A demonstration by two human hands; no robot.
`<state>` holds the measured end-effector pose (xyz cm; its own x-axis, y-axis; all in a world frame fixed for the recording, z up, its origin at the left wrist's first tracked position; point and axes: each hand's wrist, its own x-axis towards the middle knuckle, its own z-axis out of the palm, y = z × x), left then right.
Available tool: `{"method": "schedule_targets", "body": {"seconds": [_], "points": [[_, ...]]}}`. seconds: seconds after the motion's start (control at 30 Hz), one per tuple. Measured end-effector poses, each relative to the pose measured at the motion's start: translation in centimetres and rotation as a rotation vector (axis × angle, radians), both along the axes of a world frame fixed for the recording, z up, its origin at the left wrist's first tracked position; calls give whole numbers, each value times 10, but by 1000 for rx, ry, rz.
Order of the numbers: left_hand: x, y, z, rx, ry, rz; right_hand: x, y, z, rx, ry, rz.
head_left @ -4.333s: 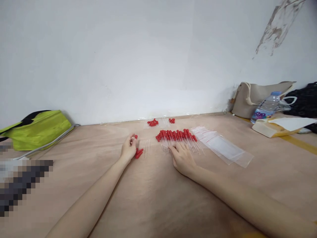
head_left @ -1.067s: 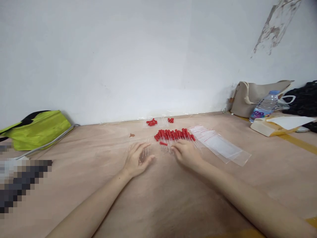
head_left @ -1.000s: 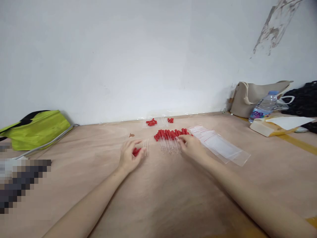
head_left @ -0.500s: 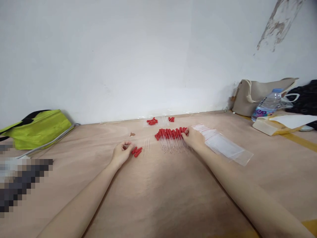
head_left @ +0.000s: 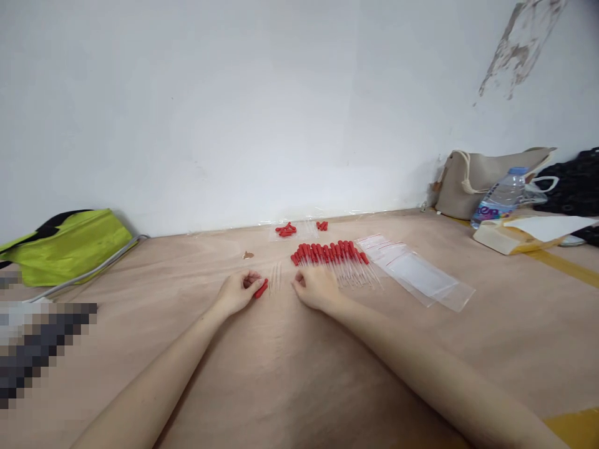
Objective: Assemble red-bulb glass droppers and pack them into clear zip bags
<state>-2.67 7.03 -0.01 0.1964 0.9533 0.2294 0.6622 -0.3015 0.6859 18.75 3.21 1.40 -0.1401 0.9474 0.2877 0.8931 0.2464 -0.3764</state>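
My left hand (head_left: pixel 239 292) has its fingers curled and its thumb and forefinger closed on a red rubber bulb (head_left: pixel 261 289); its fingers hide any other bulbs there. Just right of it, a few thin clear tubes (head_left: pixel 277 276) lie side by side on the brown surface. My right hand (head_left: pixel 317 287) is to the right of these tubes, thumb and forefinger slightly apart with nothing visible between them. Behind and beside it lies a dense row of red-bulbed droppers (head_left: pixel 332 252), their clear stems toward me, partly covered by my hand.
Loose red bulbs (head_left: pixel 286 229) lie in two small groups near the wall, with clear tubes between them. Clear zip bags (head_left: pixel 421 274) overlap right of the droppers. Farther right are a water bottle (head_left: pixel 500 196), a beige bag (head_left: pixel 468 187) and an open packet (head_left: pixel 496 236). A yellow-green bag (head_left: pixel 75 246) sits left.
My right hand has left the right end of the dropper row and moved left toward the loose tubes. A dropper lies slanted at that end. My left fingers have moved over the bulbs.
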Motion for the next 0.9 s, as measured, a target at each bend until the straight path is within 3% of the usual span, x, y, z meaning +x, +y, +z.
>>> {"method": "schedule_targets", "body": {"seconds": [0.17,0.5,0.73,0.9], "points": [[13,-7,6,66,52,10,-22,16,1,-109,-12,-78],[7,-7,13,-14,177,66,-54,36,15,-214,-19,-117],[21,-14,9,56,180,63,-46,29,12,-227,-61,-100],[26,-13,4,154,140,31,-16,13,15,-192,-56,-53]]}}
